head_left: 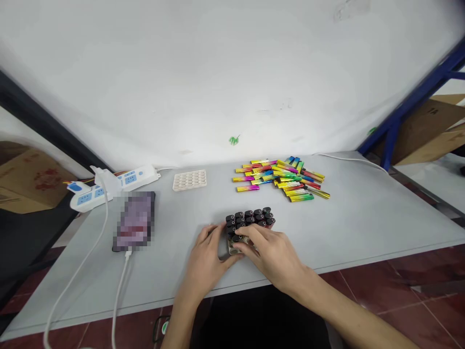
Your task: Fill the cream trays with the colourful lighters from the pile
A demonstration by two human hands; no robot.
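A pale tray at the table's front holds several upright black-topped tubes, each with a small ring mark on top. My left hand steadies the tray, its thumb at the near edge and its fingers along the left side. Above the tray's front left part, my right hand pinches a black-topped tube between thumb and fingers. The right hand hides part of the tray and its front row. Behind the tray lies a loose pile of shiny metallic tubes in yellow, red, blue, green and pink.
A second pale tray with oval pockets lies near the wall. To the left are a white power strip and a blurred phone with a white charging cable. Another cable runs along the back right.
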